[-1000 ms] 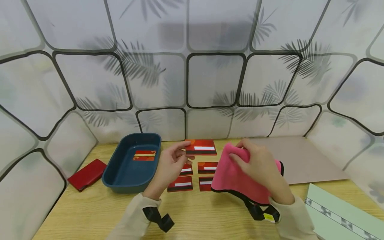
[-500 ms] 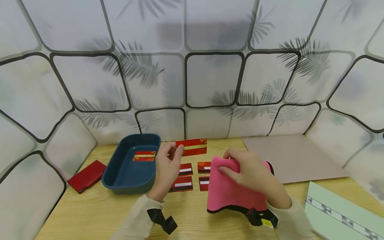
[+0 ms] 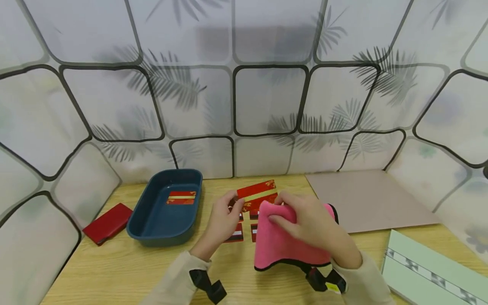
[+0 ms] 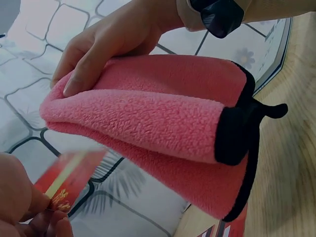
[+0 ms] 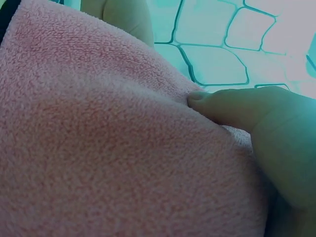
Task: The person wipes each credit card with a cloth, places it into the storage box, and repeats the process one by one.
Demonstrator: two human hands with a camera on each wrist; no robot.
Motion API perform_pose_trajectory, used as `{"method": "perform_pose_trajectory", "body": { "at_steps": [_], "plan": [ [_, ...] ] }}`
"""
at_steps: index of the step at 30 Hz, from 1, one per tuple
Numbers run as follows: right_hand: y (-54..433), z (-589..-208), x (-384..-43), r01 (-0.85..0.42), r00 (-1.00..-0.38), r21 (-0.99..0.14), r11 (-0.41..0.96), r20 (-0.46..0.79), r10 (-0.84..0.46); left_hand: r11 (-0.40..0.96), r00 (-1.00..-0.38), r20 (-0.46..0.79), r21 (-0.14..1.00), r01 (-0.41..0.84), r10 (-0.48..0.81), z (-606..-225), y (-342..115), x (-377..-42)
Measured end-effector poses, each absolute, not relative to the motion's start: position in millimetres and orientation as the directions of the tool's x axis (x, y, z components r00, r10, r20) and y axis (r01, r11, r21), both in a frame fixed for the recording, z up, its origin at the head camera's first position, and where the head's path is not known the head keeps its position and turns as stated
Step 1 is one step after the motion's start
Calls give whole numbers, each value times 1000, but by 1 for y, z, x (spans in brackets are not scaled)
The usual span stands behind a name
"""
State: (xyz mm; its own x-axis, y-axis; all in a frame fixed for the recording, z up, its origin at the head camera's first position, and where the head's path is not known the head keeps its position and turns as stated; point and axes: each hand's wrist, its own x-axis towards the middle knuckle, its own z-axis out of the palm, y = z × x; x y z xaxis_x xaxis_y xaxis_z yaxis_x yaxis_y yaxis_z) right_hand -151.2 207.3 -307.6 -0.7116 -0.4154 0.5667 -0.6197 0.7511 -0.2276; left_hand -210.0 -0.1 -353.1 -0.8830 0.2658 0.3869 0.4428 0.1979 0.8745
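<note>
Between thumb and fingers my left hand (image 3: 223,216) pinches a red card (image 3: 263,189) by its left end, with the gold-striped face toward me. My right hand (image 3: 310,222) grips a pink cloth (image 3: 282,241) with black edging, folded over at the top; it hangs just right of the card. In the left wrist view the cloth (image 4: 148,118) shows a fluffy surface, and the card (image 4: 71,175) is below it. The right wrist view is mostly filled by the cloth (image 5: 108,128), the thumb (image 5: 232,103) pressing on it. Several red cards (image 3: 234,234) lie below, partly hidden by the hands and cloth.
At left stands a blue tray (image 3: 152,237) with a red-and-gold card (image 3: 181,197) in it. A dark red wallet-like thing (image 3: 108,223) lies beside it. A beige board (image 3: 366,199) and a pale green box-like thing (image 3: 431,267) lie at right. Patterned walls enclose the table (image 3: 95,271).
My left hand has turned the held card from its white-striped face to its gold-striped face, then moved it right and lower. My right hand has brought the cloth left, close to the card.
</note>
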Motion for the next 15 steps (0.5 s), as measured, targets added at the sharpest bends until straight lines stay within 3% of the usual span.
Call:
{"method": "perform_pose_trajectory", "body": {
  "at_steps": [4, 9, 15],
  "plan": [
    [203, -308, -152, -626, -706, -217, 749, 567, -425, 192, -876, 393, 871, 452, 281, -354, 2, -210],
    [200, -311, -154, -612, -710, -196, 766, 564, -422, 74, -893, 319, 930, 359, 318, -354, 4, -207],
    [199, -319, -158, -605, -700, -174, 777, 582, -415, 35, -852, 303, 936, 350, 426, -356, 8, -201]
  ]
}}
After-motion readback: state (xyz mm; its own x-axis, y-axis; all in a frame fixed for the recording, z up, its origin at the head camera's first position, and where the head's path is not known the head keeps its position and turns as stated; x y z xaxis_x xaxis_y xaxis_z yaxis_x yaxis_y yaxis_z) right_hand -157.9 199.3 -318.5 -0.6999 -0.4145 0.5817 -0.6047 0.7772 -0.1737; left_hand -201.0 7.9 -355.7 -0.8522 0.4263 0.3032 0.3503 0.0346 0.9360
